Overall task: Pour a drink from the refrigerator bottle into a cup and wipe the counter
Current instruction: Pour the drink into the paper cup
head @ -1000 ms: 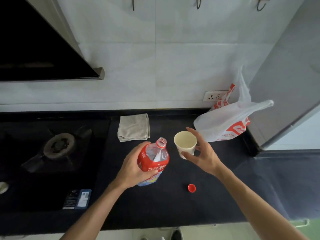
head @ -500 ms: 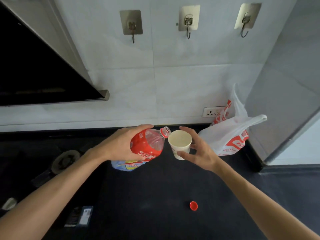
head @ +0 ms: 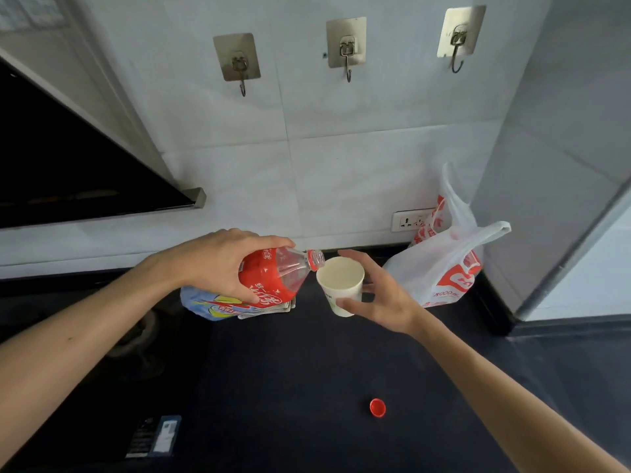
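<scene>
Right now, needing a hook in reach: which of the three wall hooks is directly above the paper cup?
The middle hook, in line with the paper cup; left hook is over the bottle, right hook over the plastic bag.

A clear, red-labelled bottle (head: pixel 273 278) was tipped almost sideways in the left hand (head: pixel 215 264), its uncapped mouth at the rim of a white paper cup (head: pixel 341 285), apparently empty, pinched upright in the right hand (head: pixel 386 298). The red cap (head: pixel 377 407) lay below that wrist.

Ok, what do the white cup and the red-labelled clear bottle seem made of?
The white cup looks like matte paper: opaque, dull, thin rim; coated or not, I cannot tell. The red-labelled clear bottle looks like glossy thin plastic: see-through shoulder with highlights.
</scene>
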A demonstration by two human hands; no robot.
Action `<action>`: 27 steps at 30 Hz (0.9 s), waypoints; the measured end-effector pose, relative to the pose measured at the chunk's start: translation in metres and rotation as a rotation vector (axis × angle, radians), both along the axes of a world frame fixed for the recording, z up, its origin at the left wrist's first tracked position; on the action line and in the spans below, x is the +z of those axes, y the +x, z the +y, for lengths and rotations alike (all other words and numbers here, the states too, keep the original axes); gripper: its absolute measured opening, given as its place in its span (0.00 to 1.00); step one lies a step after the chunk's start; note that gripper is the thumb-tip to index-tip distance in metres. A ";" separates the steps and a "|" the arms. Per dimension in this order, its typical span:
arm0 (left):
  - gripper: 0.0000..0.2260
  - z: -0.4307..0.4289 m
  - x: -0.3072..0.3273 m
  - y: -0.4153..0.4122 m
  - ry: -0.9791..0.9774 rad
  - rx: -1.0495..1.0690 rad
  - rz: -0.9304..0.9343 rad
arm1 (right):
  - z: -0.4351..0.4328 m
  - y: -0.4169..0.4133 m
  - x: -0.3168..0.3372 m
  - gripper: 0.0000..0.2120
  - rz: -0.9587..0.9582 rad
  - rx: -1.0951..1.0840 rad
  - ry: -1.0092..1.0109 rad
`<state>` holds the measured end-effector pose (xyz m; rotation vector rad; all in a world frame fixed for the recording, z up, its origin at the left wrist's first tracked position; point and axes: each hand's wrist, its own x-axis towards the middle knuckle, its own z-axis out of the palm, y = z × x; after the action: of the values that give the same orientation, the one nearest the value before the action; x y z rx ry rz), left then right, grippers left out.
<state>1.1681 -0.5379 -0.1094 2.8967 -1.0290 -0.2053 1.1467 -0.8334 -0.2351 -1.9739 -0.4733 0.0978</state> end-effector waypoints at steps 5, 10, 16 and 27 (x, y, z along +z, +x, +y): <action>0.41 -0.003 0.007 0.002 0.032 -0.023 -0.001 | -0.002 -0.001 0.003 0.35 -0.007 0.001 -0.013; 0.40 -0.003 0.010 0.002 0.044 -0.028 -0.013 | 0.000 -0.001 0.001 0.36 0.002 0.005 -0.022; 0.41 -0.002 0.009 0.005 0.085 -0.029 0.002 | 0.000 0.000 -0.002 0.36 0.005 0.017 -0.025; 0.41 -0.003 0.006 0.012 0.192 -0.050 -0.024 | 0.004 0.004 -0.009 0.36 -0.004 0.048 -0.047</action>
<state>1.1798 -0.5410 -0.1038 3.0520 -1.1460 -0.2872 1.1510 -0.8293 -0.2437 -2.0098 -0.5255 0.1365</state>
